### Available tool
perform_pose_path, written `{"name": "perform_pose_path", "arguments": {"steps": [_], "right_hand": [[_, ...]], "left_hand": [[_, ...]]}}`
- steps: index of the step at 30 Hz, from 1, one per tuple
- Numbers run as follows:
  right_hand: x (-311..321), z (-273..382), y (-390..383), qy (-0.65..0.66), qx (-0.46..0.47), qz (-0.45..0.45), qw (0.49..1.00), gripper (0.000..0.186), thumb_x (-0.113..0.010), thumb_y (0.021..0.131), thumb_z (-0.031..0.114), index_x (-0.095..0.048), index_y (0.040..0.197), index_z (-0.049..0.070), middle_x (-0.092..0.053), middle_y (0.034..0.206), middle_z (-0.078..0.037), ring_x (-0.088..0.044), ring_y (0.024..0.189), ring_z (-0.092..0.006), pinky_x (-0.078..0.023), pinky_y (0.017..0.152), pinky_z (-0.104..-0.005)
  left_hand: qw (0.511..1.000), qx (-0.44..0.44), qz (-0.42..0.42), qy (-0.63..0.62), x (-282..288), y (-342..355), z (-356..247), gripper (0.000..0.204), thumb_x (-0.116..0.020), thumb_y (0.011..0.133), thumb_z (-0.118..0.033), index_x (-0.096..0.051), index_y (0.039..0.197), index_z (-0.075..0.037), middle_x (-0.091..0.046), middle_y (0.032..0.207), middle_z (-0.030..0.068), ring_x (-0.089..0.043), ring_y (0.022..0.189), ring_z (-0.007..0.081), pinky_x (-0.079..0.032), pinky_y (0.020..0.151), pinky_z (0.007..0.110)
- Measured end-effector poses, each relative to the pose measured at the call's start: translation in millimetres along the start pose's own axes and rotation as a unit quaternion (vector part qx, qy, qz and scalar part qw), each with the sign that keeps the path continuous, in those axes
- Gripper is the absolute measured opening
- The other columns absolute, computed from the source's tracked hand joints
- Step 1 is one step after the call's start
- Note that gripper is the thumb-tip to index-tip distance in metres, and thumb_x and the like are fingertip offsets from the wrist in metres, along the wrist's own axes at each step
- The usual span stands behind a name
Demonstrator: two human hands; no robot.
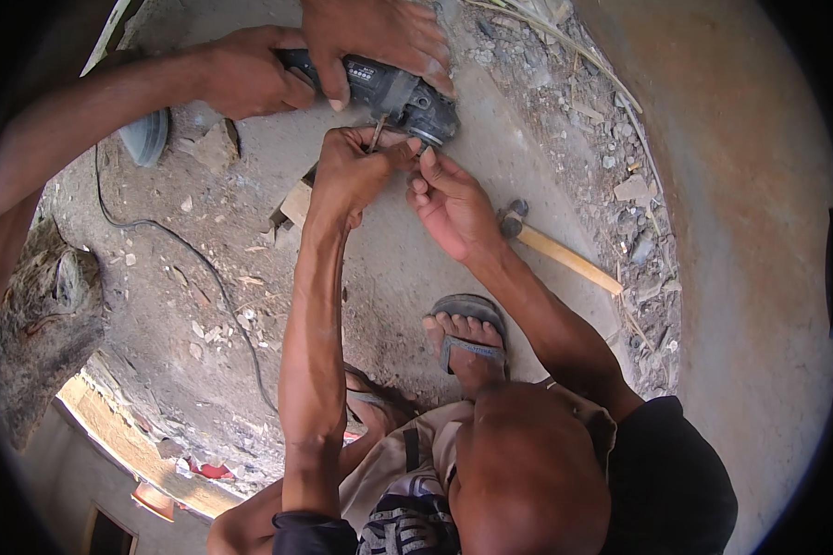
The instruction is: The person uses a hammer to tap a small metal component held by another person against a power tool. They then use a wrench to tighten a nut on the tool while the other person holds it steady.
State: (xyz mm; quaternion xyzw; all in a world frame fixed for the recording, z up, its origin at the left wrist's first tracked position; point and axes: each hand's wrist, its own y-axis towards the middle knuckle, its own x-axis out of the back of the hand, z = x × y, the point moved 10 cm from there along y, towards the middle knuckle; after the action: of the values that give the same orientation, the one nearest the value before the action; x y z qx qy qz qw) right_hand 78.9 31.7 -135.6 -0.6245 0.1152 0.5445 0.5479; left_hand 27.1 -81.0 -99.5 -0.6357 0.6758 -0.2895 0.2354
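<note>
A black angle grinder [393,97] lies across the upper middle, held by a co-worker's two hands, one [264,79] at the body's rear, one [370,37] over the top. My left hand [347,176] is closed on a thin metal tool [377,129] at the grinder's head. Its thumb reaches the round metal spindle fitting [426,135]. My right hand [453,208] is just below that fitting, thumb and fingers curled at a small piece that I cannot make out.
A wooden-handled hammer [565,252] lies right of my right hand. A block [294,202], stone [215,148], grey pointed object [143,137] and black cable [213,268] are on the ground. A stump [42,314] stands left, rubble [629,185] along the right wall, sandaled foot [467,342] below.
</note>
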Motion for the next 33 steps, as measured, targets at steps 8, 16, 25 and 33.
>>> {"name": "perform_pose_path", "arguments": {"steps": [8,16,25,33], "right_hand": [[8.0,1.8,2.5,-0.043,0.062,-0.055,0.996,0.015,-0.068,0.099,0.014,-0.066,0.109,0.003,-0.068,0.098,-0.006,-0.055,0.078,-0.0108,-0.045,0.070,-0.0236],[5.8,7.0,-4.1,-0.083,0.084,-0.063,0.991,0.019,-0.072,0.093,0.003,-0.064,0.110,0.000,-0.070,0.096,-0.009,-0.063,0.077,-0.0137,-0.047,0.066,-0.0262],[-2.6,18.5,-18.5,-0.178,0.137,-0.067,0.972,0.027,-0.069,0.095,0.001,-0.060,0.119,-0.004,-0.069,0.101,-0.009,-0.062,0.076,-0.0109,-0.047,0.065,-0.0241],[-0.3,24.1,-29.6,-0.257,0.164,-0.112,0.946,0.025,-0.067,0.098,0.007,-0.060,0.120,-0.006,-0.069,0.098,-0.009,-0.060,0.071,-0.0090,-0.046,0.062,-0.0227]], "left_hand": [[0.998,-0.017,0.032,-0.054,-6.3,2.7,5.1,0.017,-0.080,0.087,-0.015,-0.076,0.091,0.001,-0.073,0.080,0.0056,-0.063,0.070,0.0105,-0.049,0.068,0.026],[0.995,-0.038,-0.043,-0.076,0.1,-12.3,5.3,0.017,-0.080,0.089,-0.016,-0.076,0.091,0.000,-0.072,0.080,0.0050,-0.060,0.070,0.0094,-0.047,0.070,0.027],[0.978,-0.057,-0.115,-0.165,-11.3,-23.3,12.0,0.017,-0.078,0.089,-0.010,-0.073,0.094,0.005,-0.071,0.079,0.0082,-0.059,0.062,0.0098,-0.045,0.053,0.025],[0.958,-0.008,-0.094,-0.269,-14.1,-10.5,49.4,0.015,-0.074,0.093,-0.010,-0.073,0.101,0.003,-0.071,0.087,0.0067,-0.058,0.070,0.0117,-0.045,0.064,0.026]]}}
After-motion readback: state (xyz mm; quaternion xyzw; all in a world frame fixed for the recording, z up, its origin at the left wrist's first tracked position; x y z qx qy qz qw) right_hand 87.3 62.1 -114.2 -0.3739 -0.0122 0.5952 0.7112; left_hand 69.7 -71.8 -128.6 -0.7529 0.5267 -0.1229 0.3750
